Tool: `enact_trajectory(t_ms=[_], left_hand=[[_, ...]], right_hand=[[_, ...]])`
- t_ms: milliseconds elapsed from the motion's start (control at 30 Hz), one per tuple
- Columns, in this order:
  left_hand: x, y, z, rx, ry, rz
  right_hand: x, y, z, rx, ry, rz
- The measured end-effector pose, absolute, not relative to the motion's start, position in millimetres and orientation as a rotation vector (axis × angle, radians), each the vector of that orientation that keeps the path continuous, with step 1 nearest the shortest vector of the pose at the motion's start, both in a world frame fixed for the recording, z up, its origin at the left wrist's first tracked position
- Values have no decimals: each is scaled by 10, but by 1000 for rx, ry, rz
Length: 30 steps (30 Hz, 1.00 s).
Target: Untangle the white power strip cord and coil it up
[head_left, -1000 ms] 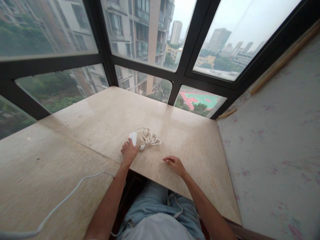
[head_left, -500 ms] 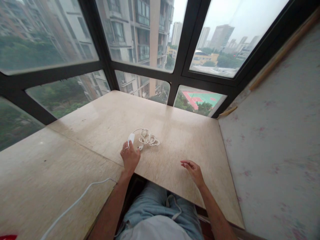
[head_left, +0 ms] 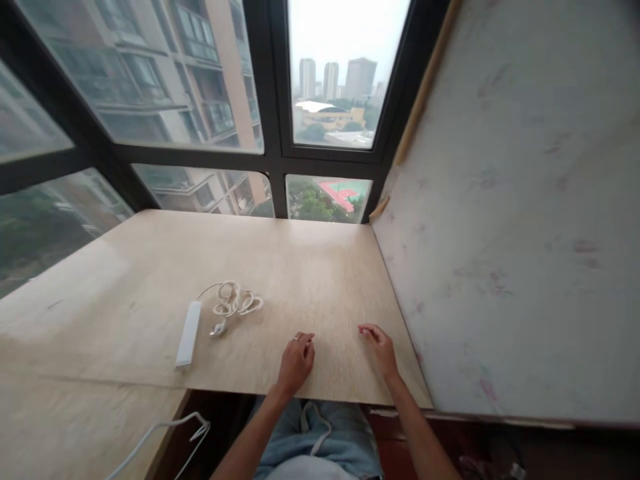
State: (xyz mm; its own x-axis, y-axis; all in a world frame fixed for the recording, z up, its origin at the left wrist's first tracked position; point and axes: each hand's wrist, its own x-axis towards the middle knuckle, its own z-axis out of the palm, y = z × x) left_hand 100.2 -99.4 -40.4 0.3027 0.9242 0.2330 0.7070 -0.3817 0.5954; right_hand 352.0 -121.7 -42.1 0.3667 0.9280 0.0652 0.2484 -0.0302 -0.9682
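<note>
My left hand (head_left: 297, 360), with a ring on one finger, rests near the table's front edge, its fingers curled together and nothing visible in them. To its right, my right hand (head_left: 380, 347) has its fingers bent in towards the thumb and also shows nothing held. A long white power strip (head_left: 189, 335) lies on the tabletop, well to the left of both hands and touching neither. Its white cord (head_left: 233, 298) is loosely coiled beside it, and the plug (head_left: 219, 329) lies below the coil.
The pale wood-look tabletop (head_left: 300, 267) reaches back to dark-framed windows (head_left: 273, 160). A patterned wall (head_left: 500, 233) bounds its right side. At lower left, another white cable (head_left: 155, 427) lies on a lower surface (head_left: 75, 427) and hangs past its edge.
My left hand has let go of the power strip and moved right, closer to my right hand. The camera view has turned to the right. My right hand keeps much the same pose.
</note>
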Motion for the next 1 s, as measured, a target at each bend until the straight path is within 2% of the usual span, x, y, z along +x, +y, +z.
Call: enact_trajectory(t_ms=[1000], left_hand=[[1040,-977,-505,2154,1427,922]], right_hand=[[3435,-1243,-497,-1649,-1200,603]])
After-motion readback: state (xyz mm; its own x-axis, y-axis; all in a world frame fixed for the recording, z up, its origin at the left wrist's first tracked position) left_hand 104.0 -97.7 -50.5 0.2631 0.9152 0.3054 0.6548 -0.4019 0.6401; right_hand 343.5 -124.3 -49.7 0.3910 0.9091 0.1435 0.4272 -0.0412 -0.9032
